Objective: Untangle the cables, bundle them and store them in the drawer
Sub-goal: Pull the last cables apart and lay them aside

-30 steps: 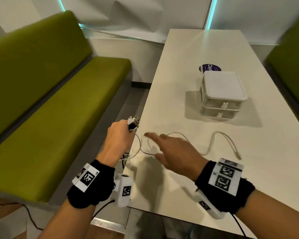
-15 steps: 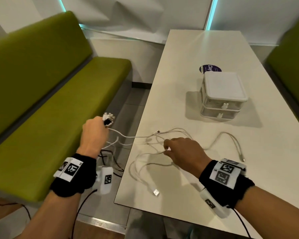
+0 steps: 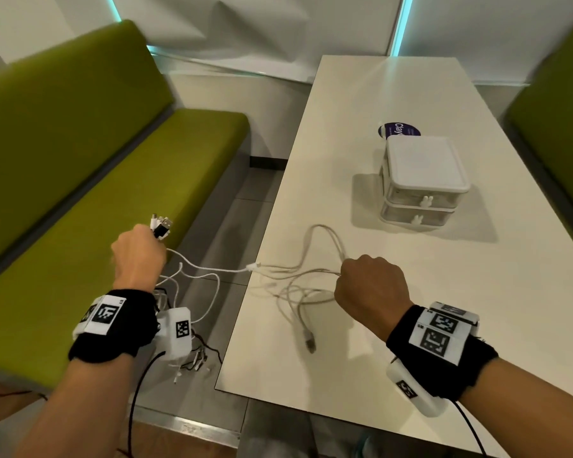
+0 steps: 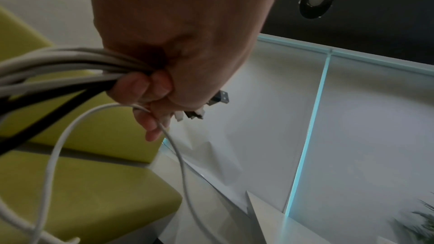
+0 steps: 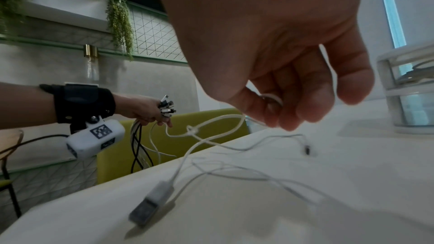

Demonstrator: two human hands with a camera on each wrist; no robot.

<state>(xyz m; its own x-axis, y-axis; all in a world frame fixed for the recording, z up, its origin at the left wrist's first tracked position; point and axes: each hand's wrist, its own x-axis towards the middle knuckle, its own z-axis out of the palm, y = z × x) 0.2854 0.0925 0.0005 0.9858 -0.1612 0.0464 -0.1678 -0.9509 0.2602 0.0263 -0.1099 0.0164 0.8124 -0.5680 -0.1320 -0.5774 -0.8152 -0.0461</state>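
Observation:
My left hand [image 3: 139,256] is held out left of the table, over the floor, and grips a bunch of white and black cables [image 4: 58,64] in a fist, their plug ends [image 3: 161,224] sticking up above it. Loose cable ends [image 3: 192,361] dangle below the wrist. White cables [image 3: 295,276] stretch from that fist across the table edge to my right hand [image 3: 371,285], which pinches a white cable [image 5: 270,99] above the table top. A USB plug [image 3: 309,342] lies on the table near the front. The small white two-drawer box [image 3: 420,183] stands further back, both drawers closed.
The white table [image 3: 477,292] runs away from me. A green bench [image 3: 96,209] lines its left side and another green seat [image 3: 556,104] the right. A round purple sticker [image 3: 398,128] lies behind the drawer box. Grey floor shows between bench and table.
My left hand has drawn leftwards away from the table with the bunch, stretching the white cables out. My right hand has curled onto a cable and moved right along the table.

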